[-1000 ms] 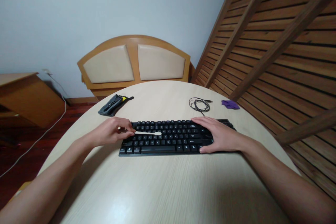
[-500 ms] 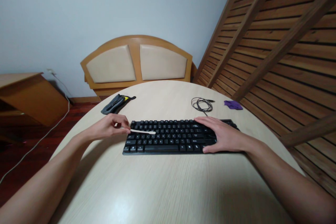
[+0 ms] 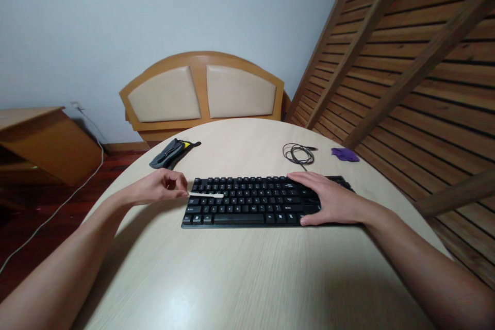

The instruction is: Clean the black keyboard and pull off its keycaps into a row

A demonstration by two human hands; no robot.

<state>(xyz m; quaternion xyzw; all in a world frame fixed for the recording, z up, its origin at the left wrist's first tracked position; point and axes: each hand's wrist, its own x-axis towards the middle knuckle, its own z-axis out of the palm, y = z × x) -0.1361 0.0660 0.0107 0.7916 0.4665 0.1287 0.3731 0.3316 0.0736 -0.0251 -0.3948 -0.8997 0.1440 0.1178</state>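
Note:
A black keyboard [image 3: 240, 201] lies flat on the pale round table, its keys facing up. At its left end, my left hand [image 3: 166, 185] pinches the end of a thin white cotton swab [image 3: 204, 195] between thumb and fingers. The swab points right across the left part of the keys; whether its tip presses on them I cannot tell. My right hand [image 3: 332, 200] spans the right part of the keyboard, thumb at the near edge and fingers toward the far edge, holding it and hiding the keys beneath.
Behind the keyboard lies its coiled black cable [image 3: 299, 154]. A purple cloth [image 3: 345, 154] is at the table's right edge, and a grey and black pouch with yellow [image 3: 170, 153] at the left. Beyond the table [image 3: 232, 278] stand a headboard [image 3: 203, 87] and a slatted wooden panel [image 3: 417, 77].
My left hand has drawn the cotton swab slightly to the left over the keys. My right hand stays in the same place on the keyboard.

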